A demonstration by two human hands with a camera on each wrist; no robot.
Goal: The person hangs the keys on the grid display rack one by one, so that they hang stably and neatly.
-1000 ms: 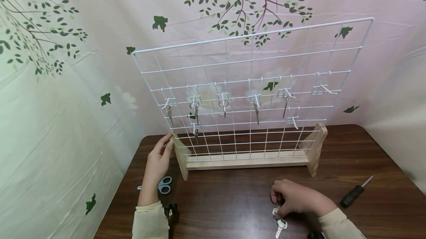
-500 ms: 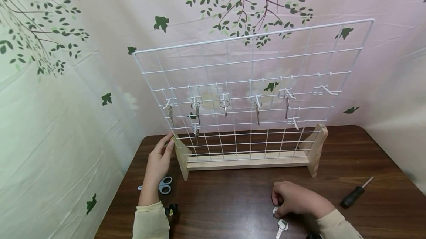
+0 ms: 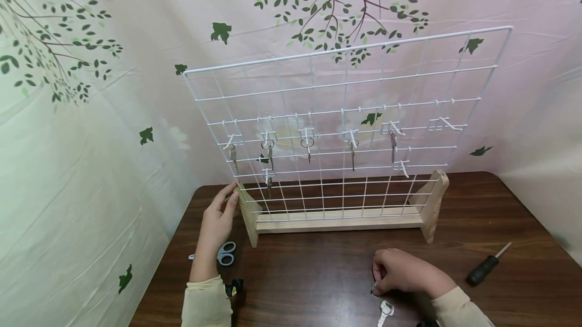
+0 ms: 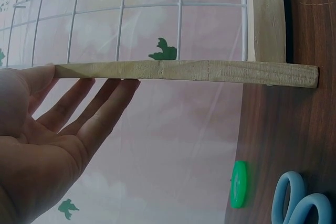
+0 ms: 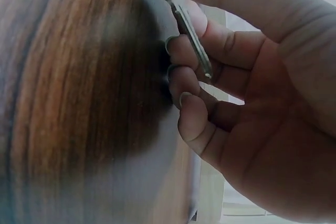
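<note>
A white wire grid (image 3: 345, 50) stands upright in a wooden base, with several keys hanging from its hooks. My left hand (image 3: 217, 223) holds the base's left end panel (image 3: 247, 216); in the left wrist view the thumb sits at one side of the panel (image 4: 184, 71) and the fingertips meet the other. Low over the table in front of the grid, my right hand (image 3: 404, 271) pinches a key (image 5: 195, 43) between thumb and forefinger, its other fingers curled. From the head camera this key is mostly hidden. Another key (image 3: 385, 308) lies on the table just below the right hand.
Blue-handled scissors (image 3: 226, 254) lie beside the left forearm, with a green round object (image 4: 239, 184) near them. A black-handled screwdriver (image 3: 483, 270) lies on the right of the brown table. Two hooks at the grid's right, one the upper hook (image 3: 447, 123), hold no key.
The key at the right fingertips has turned and gone mostly out of sight behind them. The right hand has shifted only slightly; the left hand keeps its hold on the panel.
</note>
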